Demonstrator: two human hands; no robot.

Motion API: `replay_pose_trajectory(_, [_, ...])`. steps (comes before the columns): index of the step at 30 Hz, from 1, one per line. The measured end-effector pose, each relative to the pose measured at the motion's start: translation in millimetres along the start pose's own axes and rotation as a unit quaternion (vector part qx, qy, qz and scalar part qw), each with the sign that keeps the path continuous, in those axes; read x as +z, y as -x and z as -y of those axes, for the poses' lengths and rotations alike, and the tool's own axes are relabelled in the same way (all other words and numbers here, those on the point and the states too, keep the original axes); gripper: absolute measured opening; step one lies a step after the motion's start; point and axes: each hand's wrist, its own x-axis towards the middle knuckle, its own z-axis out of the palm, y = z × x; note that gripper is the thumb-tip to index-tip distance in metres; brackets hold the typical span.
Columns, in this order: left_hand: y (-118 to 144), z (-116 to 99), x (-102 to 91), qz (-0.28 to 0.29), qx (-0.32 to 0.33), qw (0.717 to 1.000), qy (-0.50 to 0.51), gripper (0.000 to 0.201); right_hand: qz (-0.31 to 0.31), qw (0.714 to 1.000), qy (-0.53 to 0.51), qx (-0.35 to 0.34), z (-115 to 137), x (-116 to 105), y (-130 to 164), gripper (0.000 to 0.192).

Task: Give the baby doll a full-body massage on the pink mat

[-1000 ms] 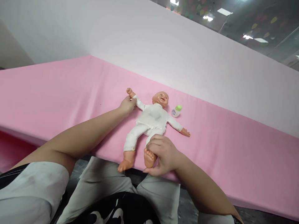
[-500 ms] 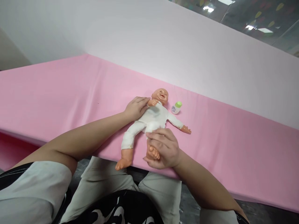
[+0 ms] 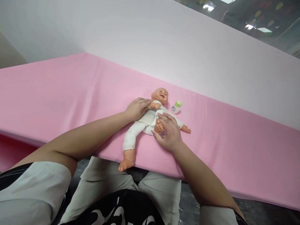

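A baby doll (image 3: pixel 148 117) in a white cloth suit lies on its back, its head toward the wall. My left hand (image 3: pixel 138 108) wraps its side and arm near the shoulder, with the fingers partly over the arm. My right hand (image 3: pixel 171 130) is closed around one lower leg, and the doll's bare foot (image 3: pixel 159 126) shows between thumb and fingers. That leg is bent up with the knee over the belly. The other leg (image 3: pixel 130 140) stretches toward me, its foot past the table edge. Beside the doll's head stands a small white bottle (image 3: pixel 174 109) with a green cap.
A pink cloth (image 3: pixel 225 150) covers the table. Behind it rises a white wall (image 3: pixel 150 40), with a glass pane (image 3: pixel 255 22) at the upper right. My lap (image 3: pixel 103 187) is close under the front edge.
My right hand has moved up and away from me, folding the doll's leg from the table edge onto its belly. My left hand stays at the doll's side.
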Motion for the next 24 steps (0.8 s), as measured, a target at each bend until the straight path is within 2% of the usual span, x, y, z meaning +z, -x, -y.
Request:
replay_pose_trajectory(2, [0,5,-1.6,-0.038,-0.102,0.993,0.049,0.046,-0.006,0.999,-0.003,-0.032,8,-1,2,0.049])
replay_pose_trajectory(4, [-1,13,-1.7,-0.086,-0.225,0.961,0.134,0.039,0.003,0.997,-0.033,-0.068,16,0,4,0.049])
replay_pose_trajectory(6, [-3,25,-0.4,-0.134,-0.341,0.899,0.242,0.026,0.034,0.990,-0.083,-0.109,23,2,6,0.050])
replay_pose_trajectory(8, [-7,38,1.3,-0.171,-0.422,0.829,0.324,0.016,0.090,0.979,-0.127,-0.135,30,4,8,0.049])
replay_pose_trajectory(11, [-11,52,1.5,-0.207,-0.486,0.745,0.407,0.008,0.202,0.958,-0.148,-0.137,40,7,10,0.052])
replay_pose_trajectory(13, [-12,55,-0.1,-0.218,-0.502,0.711,0.441,0.010,0.266,0.943,-0.145,-0.136,44,9,10,0.055])
replay_pose_trajectory(15, [-11,51,-2.7,-0.216,-0.499,0.720,0.431,0.011,0.294,0.933,-0.150,-0.144,45,11,9,0.055])
replay_pose_trajectory(16, [-10,47,-4.1,-0.212,-0.490,0.738,0.413,0.014,0.293,0.932,-0.155,-0.149,45,12,9,0.054])
replay_pose_trajectory(18, [-7,33,-6.7,-0.204,-0.445,0.798,0.351,0.026,0.261,0.937,-0.171,-0.159,43,13,9,0.053])
replay_pose_trajectory(21, [-2,10,-8.3,-0.171,-0.303,0.907,0.238,0.045,0.168,0.951,-0.189,-0.176,40,12,11,0.053])
replay_pose_trajectory(22, [0,3,-7.7,-0.148,-0.248,0.936,0.202,0.050,0.134,0.956,-0.190,-0.181,40,10,11,0.053])
replay_pose_trajectory(24, [2,-5,-5.0,-0.097,-0.139,0.977,0.128,0.053,0.080,0.964,-0.178,-0.179,38,5,10,0.053])
